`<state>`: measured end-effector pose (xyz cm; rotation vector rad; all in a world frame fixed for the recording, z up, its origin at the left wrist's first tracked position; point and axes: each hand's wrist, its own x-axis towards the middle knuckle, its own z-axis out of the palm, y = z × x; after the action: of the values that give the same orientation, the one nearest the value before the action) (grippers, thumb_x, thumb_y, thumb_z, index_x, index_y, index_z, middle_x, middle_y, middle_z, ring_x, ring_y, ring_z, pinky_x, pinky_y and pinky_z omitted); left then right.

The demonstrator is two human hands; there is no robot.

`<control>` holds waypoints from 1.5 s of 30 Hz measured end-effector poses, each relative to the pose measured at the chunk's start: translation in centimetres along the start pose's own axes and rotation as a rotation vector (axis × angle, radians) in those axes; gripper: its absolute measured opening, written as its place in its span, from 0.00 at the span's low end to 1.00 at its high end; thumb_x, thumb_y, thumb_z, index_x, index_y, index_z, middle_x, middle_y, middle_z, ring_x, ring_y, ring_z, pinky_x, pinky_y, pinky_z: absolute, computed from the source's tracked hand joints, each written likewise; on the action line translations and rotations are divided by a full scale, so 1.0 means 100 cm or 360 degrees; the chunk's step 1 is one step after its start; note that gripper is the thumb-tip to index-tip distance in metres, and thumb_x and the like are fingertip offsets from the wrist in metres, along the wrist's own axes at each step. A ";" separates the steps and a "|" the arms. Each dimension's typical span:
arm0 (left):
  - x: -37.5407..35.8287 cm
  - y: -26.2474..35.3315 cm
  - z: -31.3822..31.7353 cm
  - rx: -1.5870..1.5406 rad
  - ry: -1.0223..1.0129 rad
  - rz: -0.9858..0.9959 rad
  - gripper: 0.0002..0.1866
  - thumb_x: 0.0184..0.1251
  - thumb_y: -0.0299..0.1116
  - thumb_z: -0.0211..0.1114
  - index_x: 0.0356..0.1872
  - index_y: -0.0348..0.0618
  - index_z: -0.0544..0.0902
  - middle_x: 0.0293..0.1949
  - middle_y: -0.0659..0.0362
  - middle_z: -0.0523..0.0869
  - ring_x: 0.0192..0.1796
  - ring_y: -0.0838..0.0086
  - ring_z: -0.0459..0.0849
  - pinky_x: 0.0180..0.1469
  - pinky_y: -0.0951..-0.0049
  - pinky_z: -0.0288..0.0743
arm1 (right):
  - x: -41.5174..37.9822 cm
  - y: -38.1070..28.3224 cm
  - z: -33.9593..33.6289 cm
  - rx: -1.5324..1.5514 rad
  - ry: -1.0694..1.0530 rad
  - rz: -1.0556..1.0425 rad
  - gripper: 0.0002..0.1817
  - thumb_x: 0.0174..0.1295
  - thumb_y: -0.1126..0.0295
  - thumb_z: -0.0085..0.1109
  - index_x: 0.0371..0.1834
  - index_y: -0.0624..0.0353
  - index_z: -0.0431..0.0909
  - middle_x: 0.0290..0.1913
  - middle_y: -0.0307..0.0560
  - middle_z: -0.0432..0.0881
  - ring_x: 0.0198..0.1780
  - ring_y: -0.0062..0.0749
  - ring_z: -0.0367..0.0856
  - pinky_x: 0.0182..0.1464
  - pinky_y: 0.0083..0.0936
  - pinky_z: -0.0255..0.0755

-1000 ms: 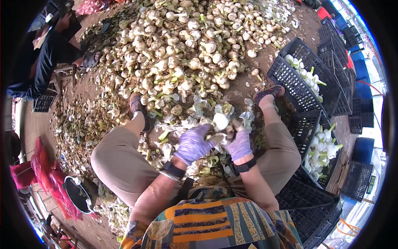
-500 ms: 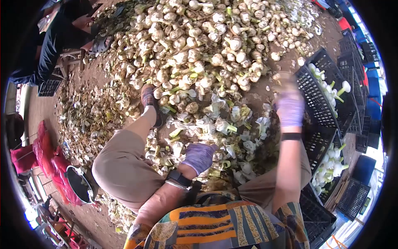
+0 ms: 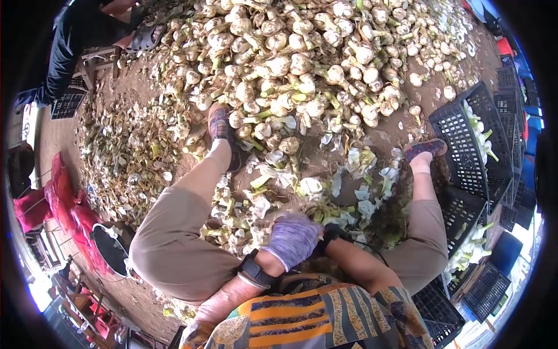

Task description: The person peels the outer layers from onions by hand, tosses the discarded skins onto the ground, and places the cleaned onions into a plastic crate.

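My left hand (image 3: pixel 290 237), in a purple glove, is low between my knees with its back turned up and its fingers curled. What it holds is hidden. My right forearm reaches in beside it; only the black wristband (image 3: pixel 330 234) shows, and the right hand itself is tucked behind the left glove. Both hands are just above loose white trimmings (image 3: pixel 308 187) on the ground between my feet. A big heap of unpeeled white bulbs with green stalks (image 3: pixel 302 52) lies beyond my shoes.
Black crates (image 3: pixel 459 139) at the right hold peeled white bulbs (image 3: pixel 479 136); a lower crate (image 3: pixel 465 212) holds more. Peelings (image 3: pixel 125 157) cover the ground at left, near a black pot (image 3: pixel 110 250) and red mesh sacks (image 3: pixel 70 215). Another person (image 3: pixel 75 41) sits at top left.
A second ago both hands held a peeled bulb. The right hand then swung out toward the crates, and the bulb was in the air over a crate. Now it is back beside the left hand.
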<state>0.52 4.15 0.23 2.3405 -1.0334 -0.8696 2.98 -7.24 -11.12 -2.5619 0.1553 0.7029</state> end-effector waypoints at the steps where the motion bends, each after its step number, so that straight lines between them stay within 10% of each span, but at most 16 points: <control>1: -0.001 0.000 -0.004 -0.0003 0.0000 -0.0006 0.12 0.57 0.36 0.57 0.41 0.49 0.80 0.28 0.58 0.83 0.33 0.65 0.82 0.35 0.60 0.72 | 0.001 -0.006 -0.006 0.0047 -0.0001 -0.0071 0.24 0.57 0.59 0.54 0.55 0.57 0.66 0.53 0.56 0.69 0.52 0.49 0.71 0.54 0.44 0.69; 9: 0.002 -0.010 -0.029 0.0162 0.0007 -0.0337 0.20 0.50 0.29 0.60 0.48 0.47 0.79 0.44 0.54 0.81 0.44 0.61 0.79 0.45 0.59 0.72 | 0.097 0.010 -0.002 -0.0121 0.0285 -0.0271 0.23 0.47 0.74 0.58 0.51 0.54 0.75 0.52 0.53 0.74 0.53 0.48 0.74 0.55 0.35 0.70; 11: 0.001 -0.012 -0.029 0.0029 0.0153 -0.0380 0.19 0.50 0.31 0.60 0.47 0.47 0.79 0.44 0.53 0.81 0.44 0.59 0.79 0.47 0.59 0.72 | 0.092 0.013 -0.023 0.0365 0.0005 0.0040 0.28 0.46 0.73 0.63 0.55 0.59 0.73 0.52 0.55 0.77 0.53 0.44 0.76 0.58 0.31 0.69; 13: 0.003 -0.015 -0.026 0.0046 0.0475 -0.0415 0.17 0.53 0.30 0.61 0.46 0.46 0.79 0.46 0.52 0.80 0.44 0.57 0.79 0.48 0.59 0.73 | 0.067 0.026 -0.023 0.1654 0.0063 0.0346 0.17 0.54 0.67 0.60 0.47 0.60 0.78 0.33 0.45 0.83 0.33 0.31 0.82 0.35 0.22 0.76; 15: 0.008 -0.015 -0.026 -0.0236 0.0938 -0.0421 0.17 0.52 0.27 0.62 0.46 0.43 0.78 0.47 0.52 0.80 0.45 0.54 0.79 0.47 0.60 0.75 | 0.028 0.047 -0.029 0.2135 -0.0270 0.0350 0.19 0.61 0.60 0.55 0.49 0.62 0.76 0.37 0.45 0.83 0.32 0.29 0.82 0.32 0.21 0.75; 17: 0.012 -0.014 -0.024 -0.0468 0.1071 -0.0484 0.27 0.50 0.31 0.68 0.55 0.40 0.74 0.52 0.44 0.75 0.52 0.52 0.75 0.53 0.60 0.71 | 0.003 0.066 0.016 0.1963 0.0202 -0.0456 0.26 0.62 0.52 0.52 0.54 0.61 0.71 0.44 0.48 0.81 0.35 0.30 0.82 0.32 0.23 0.76; 19: 0.015 -0.009 -0.028 -0.0564 0.1013 -0.0439 0.32 0.53 0.33 0.70 0.59 0.35 0.69 0.56 0.43 0.74 0.59 0.58 0.73 0.58 0.67 0.69 | -0.058 0.022 -0.066 0.3352 -0.0702 0.0157 0.30 0.61 0.48 0.51 0.58 0.60 0.67 0.48 0.50 0.79 0.40 0.32 0.82 0.36 0.25 0.77; 21: 0.024 -0.003 -0.021 -0.1568 0.0940 -0.0093 0.43 0.48 0.34 0.76 0.64 0.33 0.61 0.56 0.49 0.74 0.58 0.70 0.71 0.59 0.71 0.67 | -0.088 -0.006 -0.086 0.3638 -0.0586 0.0479 0.33 0.60 0.45 0.53 0.60 0.58 0.65 0.45 0.49 0.80 0.36 0.35 0.82 0.34 0.24 0.77; 24: 0.021 0.011 -0.025 -0.2034 0.0680 -0.0096 0.45 0.47 0.34 0.76 0.65 0.34 0.59 0.54 0.52 0.75 0.53 0.72 0.74 0.54 0.73 0.71 | -0.108 0.009 -0.085 0.3432 -0.0560 0.0124 0.30 0.60 0.47 0.55 0.57 0.58 0.69 0.42 0.46 0.80 0.31 0.32 0.80 0.31 0.19 0.73; 26: 0.022 0.019 -0.033 -0.1583 0.0588 -0.0200 0.43 0.49 0.33 0.75 0.65 0.33 0.60 0.52 0.54 0.76 0.49 0.76 0.74 0.50 0.75 0.73 | -0.122 0.010 -0.096 0.2227 0.0489 0.0054 0.24 0.61 0.52 0.57 0.52 0.60 0.73 0.41 0.41 0.79 0.29 0.27 0.77 0.31 0.17 0.71; 27: 0.020 0.023 -0.029 -0.1415 0.0730 -0.0046 0.44 0.46 0.36 0.76 0.63 0.33 0.62 0.51 0.51 0.77 0.48 0.70 0.77 0.48 0.72 0.74 | -0.130 0.004 -0.112 0.2311 0.0579 0.0038 0.19 0.55 0.57 0.65 0.39 0.61 0.76 0.35 0.40 0.80 0.35 0.21 0.76 0.37 0.21 0.72; 31: 0.017 0.034 -0.007 -0.0298 0.0999 0.0256 0.47 0.37 0.44 0.78 0.61 0.34 0.64 0.51 0.42 0.76 0.53 0.51 0.76 0.51 0.60 0.73 | -0.132 0.019 -0.110 0.1866 0.0857 -0.0066 0.16 0.57 0.68 0.60 0.47 0.62 0.75 0.38 0.35 0.78 0.41 0.21 0.73 0.46 0.23 0.69; 33: 0.015 0.057 -0.030 -0.0276 0.0592 -0.0128 0.48 0.39 0.46 0.77 0.63 0.40 0.63 0.53 0.41 0.75 0.54 0.49 0.75 0.54 0.58 0.72 | -0.137 0.018 -0.113 0.2006 0.0799 0.0044 0.15 0.58 0.68 0.60 0.46 0.62 0.76 0.40 0.37 0.80 0.41 0.22 0.74 0.46 0.23 0.69; 40: 0.017 0.048 -0.017 0.0525 0.0523 0.0207 0.38 0.47 0.48 0.69 0.62 0.53 0.66 0.56 0.40 0.71 0.53 0.45 0.72 0.56 0.52 0.67 | -0.128 0.035 -0.089 0.2832 0.0473 0.0344 0.10 0.55 0.74 0.61 0.41 0.61 0.78 0.32 0.38 0.80 0.28 0.24 0.77 0.29 0.22 0.71; 44: 0.018 0.053 -0.025 0.0401 0.0613 0.0193 0.37 0.47 0.46 0.73 0.60 0.49 0.67 0.54 0.45 0.73 0.52 0.52 0.75 0.53 0.56 0.71 | -0.127 0.042 -0.079 0.2798 0.0549 0.0230 0.12 0.54 0.77 0.60 0.43 0.62 0.78 0.31 0.38 0.80 0.28 0.24 0.78 0.29 0.22 0.72; 45: 0.020 0.048 -0.027 -0.0469 0.0562 0.0128 0.38 0.45 0.42 0.75 0.59 0.46 0.67 0.53 0.48 0.75 0.52 0.58 0.76 0.53 0.61 0.73 | -0.128 0.041 -0.084 0.2797 0.0555 0.0221 0.12 0.54 0.77 0.60 0.43 0.62 0.78 0.31 0.38 0.80 0.28 0.24 0.78 0.29 0.22 0.72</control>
<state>1.08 -0.04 4.26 2.0883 -0.7867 -0.5111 -5.19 -15.04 0.03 -0.9215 0.6853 -0.0235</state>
